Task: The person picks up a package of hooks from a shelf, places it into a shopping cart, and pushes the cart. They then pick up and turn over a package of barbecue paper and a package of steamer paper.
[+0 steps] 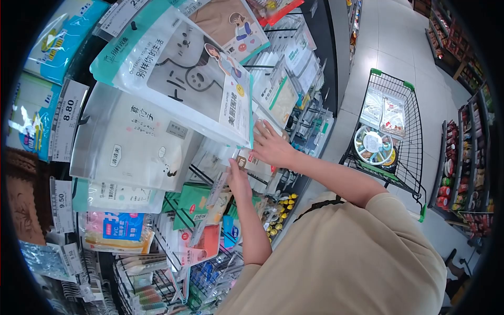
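Note:
My left hand is closed at the edge of a flat white package with a brown label; its thumb rests on the front and the other fingers are partly hidden. Just above it, my right hand lies with its fingers stretched over the same hanging packages. Beside its fingertips hangs a large clear-and-teal apron pouch with a grey bear print. Below that is a pale translucent pouch with a panda print. Black wire hooks carry the packages.
A black wire shopping cart with green corners stands on the aisle floor, holding clear packs and a round white-rimmed container. Price tags line the rack's left. Shelves of packaged goods stand across the aisle. Wire baskets hold brushes below.

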Demonstrator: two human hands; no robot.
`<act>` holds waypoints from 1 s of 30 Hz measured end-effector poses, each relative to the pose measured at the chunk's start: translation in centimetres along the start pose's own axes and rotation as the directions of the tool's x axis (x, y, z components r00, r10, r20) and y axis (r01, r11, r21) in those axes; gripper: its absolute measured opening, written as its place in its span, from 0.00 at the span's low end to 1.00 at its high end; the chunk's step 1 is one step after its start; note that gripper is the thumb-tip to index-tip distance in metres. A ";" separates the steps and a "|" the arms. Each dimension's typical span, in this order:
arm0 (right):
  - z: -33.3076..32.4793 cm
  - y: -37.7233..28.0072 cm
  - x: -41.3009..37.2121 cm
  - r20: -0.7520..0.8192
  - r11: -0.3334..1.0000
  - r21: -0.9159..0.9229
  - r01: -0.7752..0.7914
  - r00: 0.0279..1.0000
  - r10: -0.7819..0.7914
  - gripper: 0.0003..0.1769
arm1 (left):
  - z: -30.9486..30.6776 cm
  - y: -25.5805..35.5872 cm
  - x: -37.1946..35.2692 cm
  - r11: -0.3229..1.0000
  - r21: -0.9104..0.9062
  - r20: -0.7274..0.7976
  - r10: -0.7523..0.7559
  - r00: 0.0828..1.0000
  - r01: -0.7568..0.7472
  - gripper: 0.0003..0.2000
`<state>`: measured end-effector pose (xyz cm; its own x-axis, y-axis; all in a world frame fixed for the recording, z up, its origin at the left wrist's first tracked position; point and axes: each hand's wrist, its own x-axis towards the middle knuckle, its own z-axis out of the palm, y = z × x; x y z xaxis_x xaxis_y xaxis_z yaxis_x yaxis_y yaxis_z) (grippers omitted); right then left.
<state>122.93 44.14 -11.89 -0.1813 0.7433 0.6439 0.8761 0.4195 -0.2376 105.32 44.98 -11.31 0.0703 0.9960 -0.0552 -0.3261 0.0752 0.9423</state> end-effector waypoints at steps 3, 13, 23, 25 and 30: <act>0.4 0.1 0.1 0.009 1.000 -0.004 0.004 1.000 -0.004 0.22 | -1.3 -1.4 -0.2 1.000 0.003 0.072 0.008 0.997 -0.009 0.26; 2.7 -0.1 0.7 -0.067 0.998 0.049 0.029 0.997 -0.025 0.20 | -4.4 -4.4 -4.1 0.997 0.064 0.025 -0.052 0.998 0.050 0.26; 3.3 -1.1 1.4 0.014 0.950 0.308 -0.056 0.998 0.054 0.21 | -13.0 -13.4 -13.5 0.932 0.036 -0.134 -0.353 0.926 0.360 0.26; 3.8 -1.3 1.1 0.075 0.981 0.194 -0.006 0.997 -0.008 0.17 | -13.8 -15.1 -15.0 0.916 0.015 -0.156 -0.393 0.906 0.400 0.26; 3.8 -2.2 2.0 0.158 0.982 0.101 -0.161 0.977 0.144 0.24 | -15.6 -19.3 -18.6 0.862 0.069 -0.222 -0.477 0.850 0.502 0.22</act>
<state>118.94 46.68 -12.90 -0.1217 0.8689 0.4798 0.8443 0.3448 -0.4102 95.62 25.71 -33.56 0.0059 0.8216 -0.5701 -0.1807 0.5616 0.8075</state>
